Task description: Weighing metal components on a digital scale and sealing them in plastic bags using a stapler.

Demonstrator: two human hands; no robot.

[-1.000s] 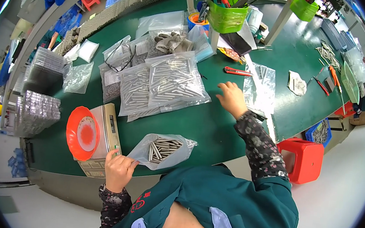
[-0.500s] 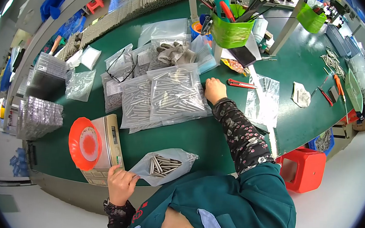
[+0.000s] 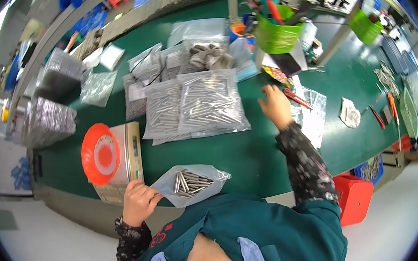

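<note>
My left hand (image 3: 140, 203) pinches the rim of an open clear plastic bag (image 3: 167, 183) at the table's near edge. Short metal pins (image 3: 193, 183) lie inside this bag. My right hand (image 3: 276, 108) is over the table to the right of the filled bags, thumb and fingers apart, with nothing seen in it. Just beyond its fingers, to the right, lies a red utility knife (image 3: 297, 98). Flat clear bags full of metal pins (image 3: 209, 103) are stacked in the middle of the table.
An orange dish (image 3: 101, 154) sits on a weighing scale (image 3: 134, 148) at left. Clear plastic boxes (image 3: 53, 123) stand beyond it. Grey gloves (image 3: 208, 57) rest on the far bags. A green tool holder (image 3: 278, 36) hangs by a post. A red stool (image 3: 351, 199) is at right.
My right hand has moved right, away from the filled bags, and its fingers have spread. The utility knife now lies slanted and farther right. My left hand keeps its pinch on the bag.
</note>
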